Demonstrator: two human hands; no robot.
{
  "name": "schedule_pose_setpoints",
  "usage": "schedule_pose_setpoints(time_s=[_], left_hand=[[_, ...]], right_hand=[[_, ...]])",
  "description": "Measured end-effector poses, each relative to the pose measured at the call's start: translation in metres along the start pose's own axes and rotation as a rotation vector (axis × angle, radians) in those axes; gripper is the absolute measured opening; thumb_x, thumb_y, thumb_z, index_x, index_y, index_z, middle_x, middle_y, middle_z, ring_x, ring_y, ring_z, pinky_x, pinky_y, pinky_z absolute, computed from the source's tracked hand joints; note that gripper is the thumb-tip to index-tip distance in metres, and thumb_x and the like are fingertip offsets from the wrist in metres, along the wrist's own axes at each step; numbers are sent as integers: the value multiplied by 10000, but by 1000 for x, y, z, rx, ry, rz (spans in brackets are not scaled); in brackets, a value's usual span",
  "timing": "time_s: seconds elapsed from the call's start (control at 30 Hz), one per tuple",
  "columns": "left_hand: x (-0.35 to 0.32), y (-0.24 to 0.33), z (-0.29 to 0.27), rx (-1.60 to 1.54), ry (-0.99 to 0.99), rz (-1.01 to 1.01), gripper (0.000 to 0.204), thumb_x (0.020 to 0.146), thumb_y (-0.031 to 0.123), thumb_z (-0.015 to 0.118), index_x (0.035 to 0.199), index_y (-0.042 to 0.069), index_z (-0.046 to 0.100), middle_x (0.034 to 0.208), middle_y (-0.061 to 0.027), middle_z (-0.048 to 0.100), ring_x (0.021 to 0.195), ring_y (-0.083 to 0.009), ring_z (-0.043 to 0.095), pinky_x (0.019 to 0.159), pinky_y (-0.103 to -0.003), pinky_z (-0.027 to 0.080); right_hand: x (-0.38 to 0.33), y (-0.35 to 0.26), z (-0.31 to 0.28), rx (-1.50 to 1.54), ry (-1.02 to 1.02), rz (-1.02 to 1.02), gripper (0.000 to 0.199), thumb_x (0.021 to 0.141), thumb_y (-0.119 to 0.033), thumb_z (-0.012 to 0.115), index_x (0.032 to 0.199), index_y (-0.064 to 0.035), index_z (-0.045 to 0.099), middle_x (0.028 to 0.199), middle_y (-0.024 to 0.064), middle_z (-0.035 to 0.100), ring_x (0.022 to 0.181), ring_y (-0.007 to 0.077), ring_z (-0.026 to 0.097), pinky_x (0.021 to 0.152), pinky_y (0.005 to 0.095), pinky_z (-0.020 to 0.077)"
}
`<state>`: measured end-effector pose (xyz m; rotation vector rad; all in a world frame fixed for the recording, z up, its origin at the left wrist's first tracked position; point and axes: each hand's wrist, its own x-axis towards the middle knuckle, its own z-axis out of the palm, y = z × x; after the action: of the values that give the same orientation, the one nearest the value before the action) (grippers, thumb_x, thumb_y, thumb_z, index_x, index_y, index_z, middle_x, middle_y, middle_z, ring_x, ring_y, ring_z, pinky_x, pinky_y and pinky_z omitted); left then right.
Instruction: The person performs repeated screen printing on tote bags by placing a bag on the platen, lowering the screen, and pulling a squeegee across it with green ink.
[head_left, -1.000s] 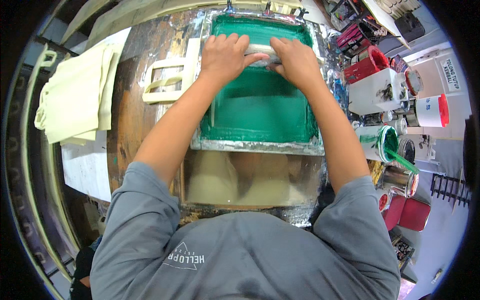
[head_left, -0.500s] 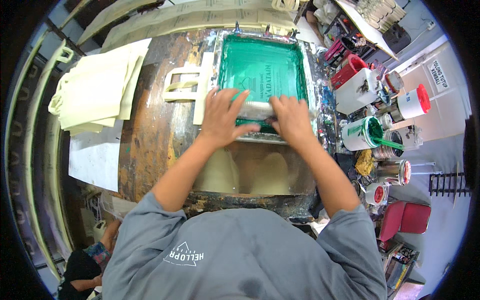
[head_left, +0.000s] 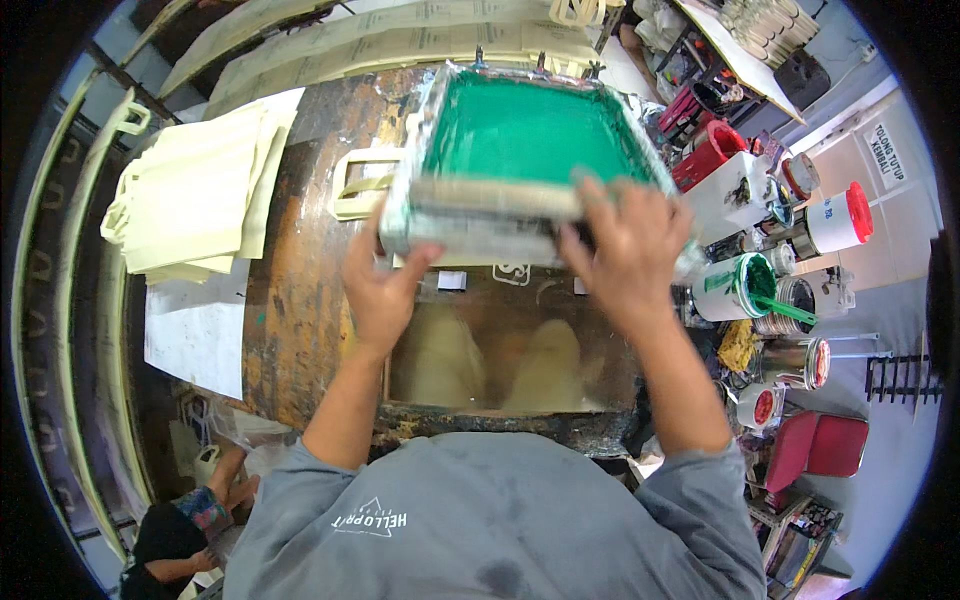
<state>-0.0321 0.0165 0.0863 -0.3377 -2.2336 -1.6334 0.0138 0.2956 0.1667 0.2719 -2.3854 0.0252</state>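
A printing screen frame [head_left: 530, 130] with green mesh is tilted up, its near edge raised off the worn table [head_left: 300, 300]. My left hand [head_left: 385, 290] grips the frame's near left corner from below. My right hand [head_left: 625, 250] is closed over the near right edge, where a pale squeegee bar [head_left: 490, 195] lies along the frame. Under the raised screen lies a cream cloth bag [head_left: 355, 190], handles pointing left, with small dark printed marks [head_left: 510, 272] showing on it.
A stack of cream bags [head_left: 190, 200] lies at the left over white sheets [head_left: 195, 335]. Ink pots crowd the right: a green-ink tub [head_left: 745, 285] with a stick, a red-lidded white jar [head_left: 835, 220], red containers [head_left: 705, 150]. Another person [head_left: 180, 520] crouches at lower left.
Both hands pulled the squeegee across the green mesh toward me, then took the frame's near edge and lifted it, uncovering the bag beneath.
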Motion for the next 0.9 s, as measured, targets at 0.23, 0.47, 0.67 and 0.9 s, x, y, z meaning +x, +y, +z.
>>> schedule_pose_setpoints(time_s=[0.23,0.47,0.67,0.9], left_hand=[[45,-22,29,539,50,149,921,886,396,880,1513,-107,431,1178,-234,606,1066,-374,595,957,-461,488],[9,-101,43,785,-161,-86,664,881,275,864,1331,-95,545,1116,-256,606,1077,-448,579,972,-534,467],[75,-122,27,35,-19,-143,449,971,161,751,1309,-93,600,1129,-173,722,986,-246,723,849,-416,585],[172,-22,-175,12,103,-238,454,1022,92,668,1440,-72,596,1135,-130,764,905,-161,731,776,-300,601]], right_hand=[[127,45,-23,1,156,-35,439,1017,-533,645,1048,-99,709,824,68,647,821,254,615,789,422,426],[145,51,-21,98,140,58,437,1017,-520,641,926,-93,660,759,63,598,748,250,562,771,426,408],[153,47,-25,6,157,-22,492,1001,-525,675,1148,-62,752,927,142,728,901,333,685,816,443,464],[148,50,-24,12,169,-14,427,1007,-474,659,1034,-49,691,901,149,666,876,358,643,820,464,431]])
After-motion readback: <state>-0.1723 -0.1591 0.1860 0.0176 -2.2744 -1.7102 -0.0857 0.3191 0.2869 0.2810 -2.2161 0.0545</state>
